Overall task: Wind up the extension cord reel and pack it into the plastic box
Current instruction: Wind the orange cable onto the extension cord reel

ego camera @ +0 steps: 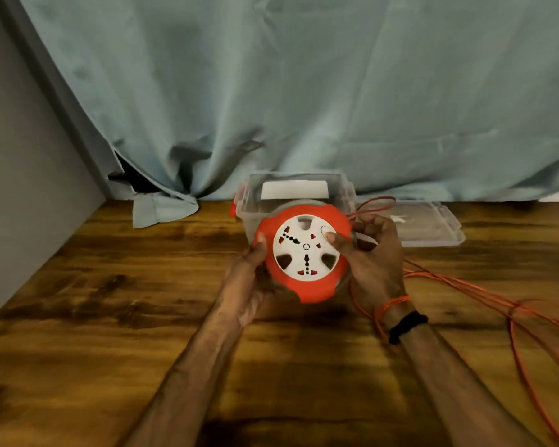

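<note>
The round extension cord reel (304, 253), orange rim with a white socket face, is held up above the wooden table, its face tilted toward me. My left hand (254, 272) grips its left edge, thumb over the orange rim. My right hand (373, 253) holds the right side, with the thumb on the white face near the top right. Loose orange cord (484, 295) trails from the reel across the table to the right. The clear plastic box (342, 191) stands open just behind the reel, a white card inside it.
The box's clear lid (433, 227) lies flat to the right of the box. A grey-green curtain (271, 91) hangs along the back edge of the table (110, 317). A grey wall closes off the left side. Cord loops run off the right edge.
</note>
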`<state>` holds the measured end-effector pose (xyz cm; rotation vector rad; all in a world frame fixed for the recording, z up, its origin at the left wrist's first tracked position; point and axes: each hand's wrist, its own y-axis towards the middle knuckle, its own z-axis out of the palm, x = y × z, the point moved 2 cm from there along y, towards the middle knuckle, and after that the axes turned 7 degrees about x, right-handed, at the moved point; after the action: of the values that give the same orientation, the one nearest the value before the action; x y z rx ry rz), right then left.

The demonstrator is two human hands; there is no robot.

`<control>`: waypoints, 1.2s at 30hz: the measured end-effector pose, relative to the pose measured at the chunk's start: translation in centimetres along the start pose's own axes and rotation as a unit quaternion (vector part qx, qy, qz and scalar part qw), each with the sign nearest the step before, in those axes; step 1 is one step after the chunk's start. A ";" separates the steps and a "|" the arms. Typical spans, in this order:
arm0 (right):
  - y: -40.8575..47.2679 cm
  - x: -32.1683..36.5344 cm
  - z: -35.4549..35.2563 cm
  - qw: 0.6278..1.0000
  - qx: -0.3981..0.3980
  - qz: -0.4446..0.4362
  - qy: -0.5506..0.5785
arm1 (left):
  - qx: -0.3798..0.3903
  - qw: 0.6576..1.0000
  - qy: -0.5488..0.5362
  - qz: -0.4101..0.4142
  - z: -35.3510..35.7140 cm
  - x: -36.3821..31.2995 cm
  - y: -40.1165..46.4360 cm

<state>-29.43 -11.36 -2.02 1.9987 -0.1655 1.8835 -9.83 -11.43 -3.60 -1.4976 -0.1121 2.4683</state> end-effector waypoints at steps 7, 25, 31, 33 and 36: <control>2.8 -2.1 -0.8 0.997 -0.019 -0.070 0.024 | 0.049 0.995 0.000 0.090 0.4 2.0 2.7; 2.0 -1.0 0.9 0.893 -0.007 -0.333 -0.302 | 0.058 0.972 0.009 0.226 1.6 1.4 2.1; 0.3 1.1 0.1 0.805 -0.023 -0.407 -0.431 | 0.048 0.961 0.046 0.268 2.1 1.2 1.6; -0.3 1.3 0.2 0.782 -0.022 -0.409 -0.470 | 0.047 0.959 0.054 0.275 2.2 1.2 1.4; -0.8 1.4 0.6 0.763 -0.018 -0.401 -0.506 | 0.046 0.952 0.079 0.292 2.2 1.2 1.2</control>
<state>-28.46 -10.56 -0.87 2.2872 0.3286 0.1845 -12.47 -12.14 -3.83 -1.8878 0.5459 2.7048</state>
